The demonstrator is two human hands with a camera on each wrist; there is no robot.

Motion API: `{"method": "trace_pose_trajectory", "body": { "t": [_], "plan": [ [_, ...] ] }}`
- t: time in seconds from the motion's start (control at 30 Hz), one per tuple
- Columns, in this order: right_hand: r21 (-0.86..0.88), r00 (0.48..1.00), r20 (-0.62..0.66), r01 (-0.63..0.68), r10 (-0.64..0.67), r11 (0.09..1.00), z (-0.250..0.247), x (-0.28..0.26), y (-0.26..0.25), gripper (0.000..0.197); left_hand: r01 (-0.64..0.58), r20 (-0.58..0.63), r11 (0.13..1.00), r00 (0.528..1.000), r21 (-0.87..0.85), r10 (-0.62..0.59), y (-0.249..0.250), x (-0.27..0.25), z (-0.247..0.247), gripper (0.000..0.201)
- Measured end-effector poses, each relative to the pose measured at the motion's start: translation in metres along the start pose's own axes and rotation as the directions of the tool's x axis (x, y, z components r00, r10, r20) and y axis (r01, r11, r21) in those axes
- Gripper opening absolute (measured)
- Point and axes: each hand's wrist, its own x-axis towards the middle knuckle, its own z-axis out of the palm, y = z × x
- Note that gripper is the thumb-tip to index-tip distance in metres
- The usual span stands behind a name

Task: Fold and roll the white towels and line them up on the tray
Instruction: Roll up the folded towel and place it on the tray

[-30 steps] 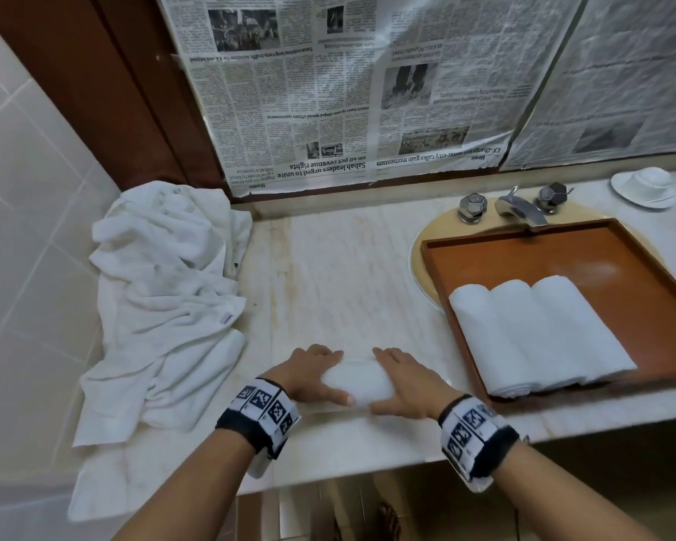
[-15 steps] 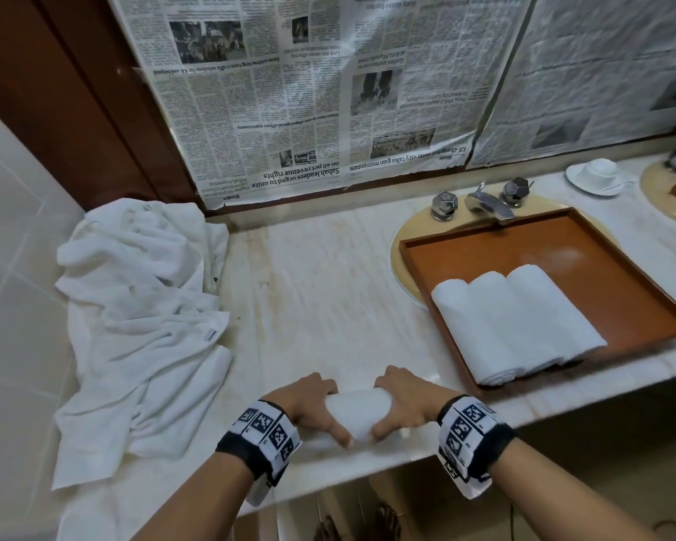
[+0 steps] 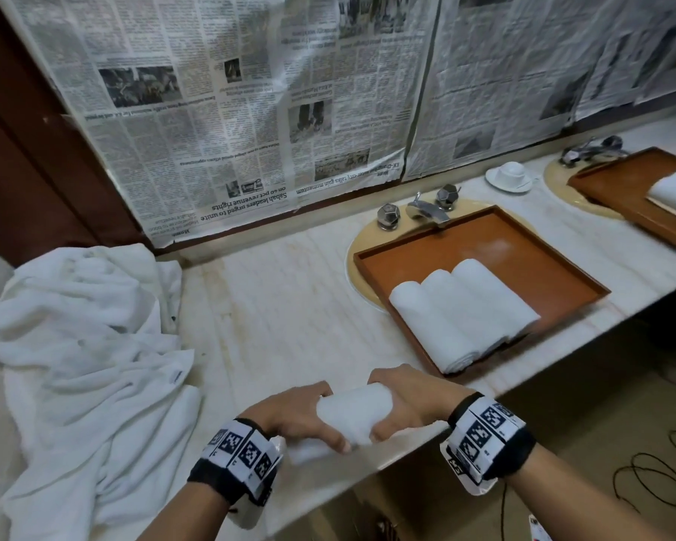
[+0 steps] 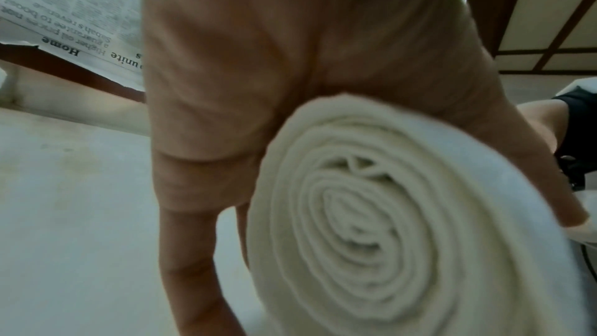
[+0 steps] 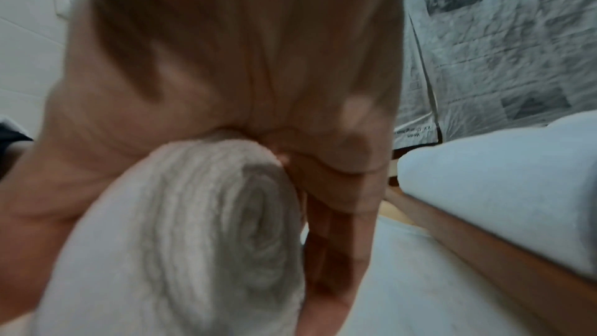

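Both grips are curled round one rolled towel (image 3: 354, 413): the left hand (image 3: 289, 413) holds its left end, the right hand (image 3: 410, 400) its right end, at the near edge of the marble surface (image 3: 282, 306). To the right, three rolled towels (image 3: 461, 310) lie side by side, touching, in the brown tray (image 3: 539, 267). A heap of loose white towels (image 3: 83, 345) lies at far left.
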Motion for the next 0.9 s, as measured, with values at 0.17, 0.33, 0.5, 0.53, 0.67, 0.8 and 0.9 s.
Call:
{"method": "trace_pose_trajectory", "body": {
  "t": [0.17, 0.33, 0.5, 0.53, 0.67, 0.8, 0.9],
  "plan": [
    [0.171, 0.978, -0.203, 0.089, -0.053, 0.981, -0.024, -0.037, 0.024, 0.066, -0.187, -0.134, 0.982, 0.973, 0.006, 0.186, 0.036, -0.007, -0.031, 0.068],
    [0.199, 0.924, -0.383, 0.106, -0.022, 0.974, -0.054, -0.068, 0.057, 0.069, -0.352, -0.183, 0.935, 0.918, 0.041, 0.353, 0.093, 0.005, -0.058, 0.064],
    [0.259, 0.862, -0.506, 0.107, 0.040, 0.960, -0.078, -0.083, 0.112, 0.074, -0.431, -0.182, 0.889, 0.872, 0.155, 0.454, 0.155, 0.048, -0.073, 0.064],
    [0.259, 0.851, -0.524, 0.108, 0.046, 0.960, -0.079, -0.083, 0.119, 0.077, -0.447, -0.177, 0.876, 0.861, 0.182, 0.476, 0.161, 0.054, -0.076, 0.064],
    [0.317, 0.795, -0.601, 0.138, 0.085, 0.938, -0.101, -0.086, 0.174, 0.085, -0.491, -0.119, 0.808, 0.826, 0.325, 0.550, 0.217, 0.103, -0.092, 0.063],
    [0.357, 0.730, -0.671, 0.168, 0.128, 0.919, -0.132, -0.089, 0.227, 0.079, -0.504, -0.095, 0.780, 0.815, 0.371, 0.572, 0.274, 0.160, -0.110, 0.067],
    [0.376, 0.693, -0.697, 0.131, 0.186, 0.917, -0.150, -0.085, 0.264, 0.077, -0.506, -0.087, 0.797, 0.824, 0.331, 0.559, 0.308, 0.204, -0.116, 0.072]
  ]
}}
